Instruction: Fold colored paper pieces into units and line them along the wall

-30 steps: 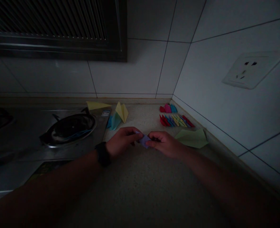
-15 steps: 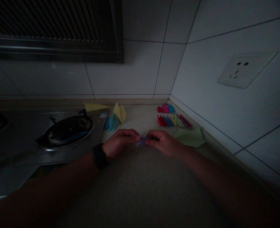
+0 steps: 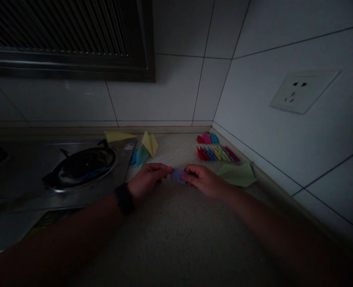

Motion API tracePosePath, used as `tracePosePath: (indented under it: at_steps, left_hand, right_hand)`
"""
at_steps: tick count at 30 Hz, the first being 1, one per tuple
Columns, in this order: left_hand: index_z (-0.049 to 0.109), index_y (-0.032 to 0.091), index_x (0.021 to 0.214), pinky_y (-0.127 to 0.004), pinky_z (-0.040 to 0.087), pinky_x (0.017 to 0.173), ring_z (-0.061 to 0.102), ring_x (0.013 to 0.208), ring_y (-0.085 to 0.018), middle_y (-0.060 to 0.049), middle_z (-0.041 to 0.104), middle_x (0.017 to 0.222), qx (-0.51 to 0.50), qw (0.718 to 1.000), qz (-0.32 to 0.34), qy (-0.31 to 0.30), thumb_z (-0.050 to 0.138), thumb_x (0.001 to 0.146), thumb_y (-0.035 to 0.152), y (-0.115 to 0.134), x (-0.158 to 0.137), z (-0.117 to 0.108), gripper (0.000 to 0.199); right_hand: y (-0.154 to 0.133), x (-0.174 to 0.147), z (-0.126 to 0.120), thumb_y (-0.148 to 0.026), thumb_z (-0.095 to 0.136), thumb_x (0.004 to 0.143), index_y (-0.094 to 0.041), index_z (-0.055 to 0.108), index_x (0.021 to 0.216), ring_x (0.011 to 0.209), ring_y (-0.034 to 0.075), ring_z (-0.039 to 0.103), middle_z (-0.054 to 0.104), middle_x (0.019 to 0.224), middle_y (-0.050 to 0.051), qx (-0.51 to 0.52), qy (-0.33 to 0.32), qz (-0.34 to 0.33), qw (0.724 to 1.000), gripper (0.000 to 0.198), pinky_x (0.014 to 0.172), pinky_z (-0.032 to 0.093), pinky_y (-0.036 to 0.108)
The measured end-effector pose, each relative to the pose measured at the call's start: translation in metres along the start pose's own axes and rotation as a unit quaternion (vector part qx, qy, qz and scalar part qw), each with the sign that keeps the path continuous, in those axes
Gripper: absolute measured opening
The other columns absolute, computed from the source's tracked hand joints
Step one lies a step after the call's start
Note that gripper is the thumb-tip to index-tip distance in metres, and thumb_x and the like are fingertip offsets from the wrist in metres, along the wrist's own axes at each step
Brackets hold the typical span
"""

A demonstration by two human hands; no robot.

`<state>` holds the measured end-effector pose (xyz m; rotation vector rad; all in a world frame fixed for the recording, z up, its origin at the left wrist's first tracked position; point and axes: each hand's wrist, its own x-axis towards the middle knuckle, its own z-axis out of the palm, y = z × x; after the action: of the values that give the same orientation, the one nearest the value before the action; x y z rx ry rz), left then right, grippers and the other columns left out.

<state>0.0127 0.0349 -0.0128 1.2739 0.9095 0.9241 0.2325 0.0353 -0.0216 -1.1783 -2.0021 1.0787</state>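
A small piece of purple folded paper [image 3: 178,175] is stretched between my two hands above the counter. My left hand [image 3: 152,175] pinches its left end between thumb and fingers; a dark watch band is on that wrist. The right end is pinched by my right hand [image 3: 204,179]. Fingertips cover both ends, and the exact folded shape is too dim to tell. Just beyond my right hand lies a pale green folded paper [image 3: 237,174]. Past my left hand are a yellow folded paper [image 3: 150,143] and a blue one [image 3: 141,156], touching each other.
A gas stove [image 3: 83,167] fills the left side, with a long yellow paper plane [image 3: 119,136] at its back edge. In the far corner sit a row of colourful folded papers [image 3: 218,153] and several small red, pink and blue pieces [image 3: 207,138]. A socket [image 3: 303,91] is on the right wall.
The purple paper has turned so that more of its face shows between my fingers. My left hand has shifted slightly left. The view has tilted a little.
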Motion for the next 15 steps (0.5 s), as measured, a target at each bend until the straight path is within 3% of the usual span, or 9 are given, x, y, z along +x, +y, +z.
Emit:
tracePosePath:
  at_steps: [6,11,15]
  left_hand:
    - [0.063,0.014,0.072,-0.024,0.033,0.057,0.045,0.062,-0.01,0.0,0.052,0.069,-0.015,0.999,0.022,-0.028,0.07,0.077,0.043,0.0019,-0.0021,0.0021,0.03]
    - [0.064,0.014,0.081,-0.024,0.033,0.057,0.045,0.062,-0.01,0.0,0.055,0.073,0.078,0.997,0.026,-0.011,0.064,0.082,0.045,-0.0003,0.0017,-0.0004,0.03]
    - [0.064,0.016,0.086,-0.024,0.033,0.056,0.046,0.06,-0.01,0.002,0.055,0.07,0.147,0.988,0.041,-0.036,0.062,0.082,0.044,0.0003,0.0031,-0.0028,0.028]
  right_hand:
    - [-0.0021,0.0009,-0.0013,-0.042,0.057,0.088,-0.017,0.056,0.078,0.057,0.01,0.046,0.05,0.064,-0.003,0.02,0.003,-0.005,1.0,0.027,0.053,0.034,0.023]
    - [-0.0026,-0.0003,-0.0032,-0.043,0.059,0.087,-0.017,0.059,0.08,0.057,0.009,0.045,0.05,0.064,-0.003,0.013,0.011,0.004,1.0,0.027,0.052,0.031,0.023]
    - [-0.0028,-0.0013,-0.0036,-0.04,0.062,0.085,-0.017,0.061,0.084,0.057,0.009,0.044,0.049,0.064,-0.004,0.021,0.02,-0.021,0.999,0.024,0.053,0.032,0.022]
